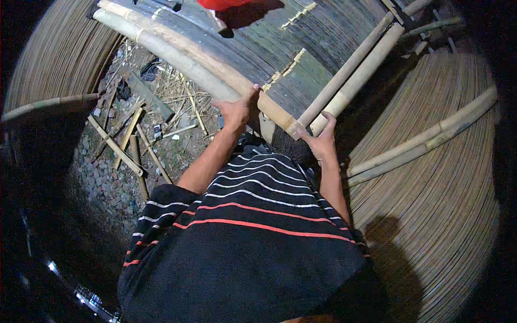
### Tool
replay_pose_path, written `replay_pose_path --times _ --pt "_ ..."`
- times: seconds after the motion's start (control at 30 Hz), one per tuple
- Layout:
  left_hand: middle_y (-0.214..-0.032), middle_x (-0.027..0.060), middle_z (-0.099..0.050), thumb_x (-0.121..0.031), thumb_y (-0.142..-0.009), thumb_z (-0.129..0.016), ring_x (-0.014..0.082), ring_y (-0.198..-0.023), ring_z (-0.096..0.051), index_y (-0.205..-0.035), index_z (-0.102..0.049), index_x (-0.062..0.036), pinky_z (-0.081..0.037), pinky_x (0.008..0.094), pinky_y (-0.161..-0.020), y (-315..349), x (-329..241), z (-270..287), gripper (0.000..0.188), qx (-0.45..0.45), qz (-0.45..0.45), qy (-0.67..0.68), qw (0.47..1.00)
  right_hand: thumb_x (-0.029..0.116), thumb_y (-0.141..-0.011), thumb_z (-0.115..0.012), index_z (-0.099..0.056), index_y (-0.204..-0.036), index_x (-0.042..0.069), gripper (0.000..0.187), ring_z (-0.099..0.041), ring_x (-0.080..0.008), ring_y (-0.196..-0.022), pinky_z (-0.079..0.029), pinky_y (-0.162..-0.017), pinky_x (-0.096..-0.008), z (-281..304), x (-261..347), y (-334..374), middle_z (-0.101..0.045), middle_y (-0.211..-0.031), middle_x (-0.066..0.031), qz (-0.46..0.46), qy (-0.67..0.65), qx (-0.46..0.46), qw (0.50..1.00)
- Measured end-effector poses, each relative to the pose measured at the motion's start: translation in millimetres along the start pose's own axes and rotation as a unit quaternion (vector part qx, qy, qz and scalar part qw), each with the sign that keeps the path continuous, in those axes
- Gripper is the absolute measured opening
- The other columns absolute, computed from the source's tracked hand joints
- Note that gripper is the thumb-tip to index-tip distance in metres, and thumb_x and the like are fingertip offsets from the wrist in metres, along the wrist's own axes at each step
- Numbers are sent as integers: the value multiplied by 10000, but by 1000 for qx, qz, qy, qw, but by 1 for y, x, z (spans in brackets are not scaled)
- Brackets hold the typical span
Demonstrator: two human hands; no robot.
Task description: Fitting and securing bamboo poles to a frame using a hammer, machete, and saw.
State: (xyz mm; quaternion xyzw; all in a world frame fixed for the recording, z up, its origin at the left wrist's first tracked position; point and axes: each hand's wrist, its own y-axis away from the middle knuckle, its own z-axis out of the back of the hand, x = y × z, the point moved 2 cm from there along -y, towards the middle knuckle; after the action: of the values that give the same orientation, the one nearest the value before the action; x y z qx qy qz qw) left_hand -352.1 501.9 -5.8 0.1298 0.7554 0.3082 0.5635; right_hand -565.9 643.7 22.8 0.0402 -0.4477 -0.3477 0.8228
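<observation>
A light split bamboo rail (277, 112) runs along the near edge of a dark slatted platform (328, 59), just in front of my body. My left hand (235, 112) is closed over the rail, its thumb stretched out over the rounder bamboo pole (177, 62) beside it. My right hand (322, 141) is at the rail's near right end, thumb pressed to the tip and forefinger raised by the side poles (362, 78). Its other fingers are partly hidden. Below the rail, between my hands, there is a dark post (288, 146).
Bundles of thin strips curve at right (431, 215) and upper left (59, 54), with bamboo poles (425, 145) across the right one. Bamboo offcuts (116, 145) and rubble lie on the ground at left. A red thing (222, 4) shows above the platform.
</observation>
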Motion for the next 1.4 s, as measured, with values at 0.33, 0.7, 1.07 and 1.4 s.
replay_pose_path --times 0.33,0.7,1.07,1.4 --pt "-1307 320 -540 -336 -691 -973 337 -1174 -595 -1432 -24 167 -505 370 -1009 -9 5 12 1305 -69 -12 -219 973 434 -649 -962 -461 -1355 46 949 -443 -435 -1308 -396 -1113 -467 2 16 -13 -488 -1345 -302 -29 114 -69 991" --pt "-1317 323 -511 -373 -660 -989 349 -1185 -577 -1420 -30 138 -494 406 -1035 10 -14 10 1326 -41 -2 -188 981 453 -676 -941 -543 -1292 -9 867 -363 -451 -1347 -353 -1136 -490 -9 23 -29 -363 -1425 -346 -26 83 -155 984" --pt "-1366 316 -503 -385 -726 -953 360 -1201 -571 -1396 -68 95 -465 378 -1056 28 -31 2 1209 30 -1 -110 993 388 -724 -918 -602 -1258 -34 750 -285 -464 -1436 -319 -1162 -501 -27 7 -31 -341 -1469 -371 60 48 -259 963" --pt "-1356 298 -492 -292 -740 -954 333 -1201 -595 -1397 -132 45 -556 383 -954 -28 20 41 1105 29 -57 -180 982 229 -748 -872 -672 -1180 -100 578 -476 -431 -1311 -391 -1107 -515 -35 13 -41 -494 -1397 -276 164 99 -314 930"
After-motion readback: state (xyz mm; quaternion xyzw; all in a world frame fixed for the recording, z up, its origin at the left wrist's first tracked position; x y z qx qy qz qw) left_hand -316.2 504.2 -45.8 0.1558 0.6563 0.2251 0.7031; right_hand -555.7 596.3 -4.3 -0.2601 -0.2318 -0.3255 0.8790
